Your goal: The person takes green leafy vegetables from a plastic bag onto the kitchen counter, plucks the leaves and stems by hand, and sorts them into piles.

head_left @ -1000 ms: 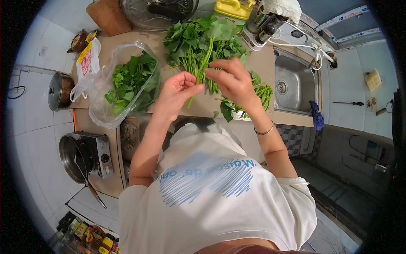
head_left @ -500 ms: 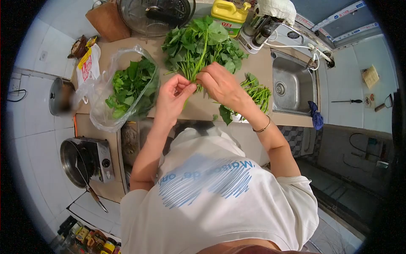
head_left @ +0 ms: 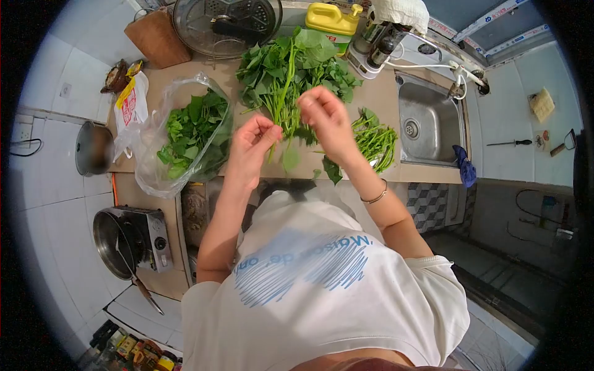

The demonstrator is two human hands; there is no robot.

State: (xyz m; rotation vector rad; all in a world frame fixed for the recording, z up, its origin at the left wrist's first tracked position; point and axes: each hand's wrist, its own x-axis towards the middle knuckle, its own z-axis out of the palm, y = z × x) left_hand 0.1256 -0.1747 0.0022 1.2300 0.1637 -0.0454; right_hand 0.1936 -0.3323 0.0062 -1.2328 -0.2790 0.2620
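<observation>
My left hand (head_left: 252,148) pinches a long green leafy stem (head_left: 286,83) between thumb and fingertips; its leafy top reaches over the big bunch of leafy greens (head_left: 263,68) on the counter. My right hand (head_left: 326,120) is apart from that stem, to its right, with fingers curled together; whether anything small is in them is hidden. A single pale green leaf (head_left: 290,159) shows between my hands, slightly blurred. Picked leaves (head_left: 189,127) fill a clear plastic bag (head_left: 154,173) left of my left hand. A pile of bare stems (head_left: 377,139) lies right of my right hand.
A metal sink (head_left: 433,114) is at the right. Behind the greens stand a yellow jug (head_left: 332,18), a glass pot lid (head_left: 226,28) and a wooden board (head_left: 158,38). At the left are a pot (head_left: 94,148) and a pan (head_left: 114,241) on a stove (head_left: 158,238).
My right hand has come off the stem and moved slightly right. The left hand still pinches it. A pale leaf now shows below, between the hands.
</observation>
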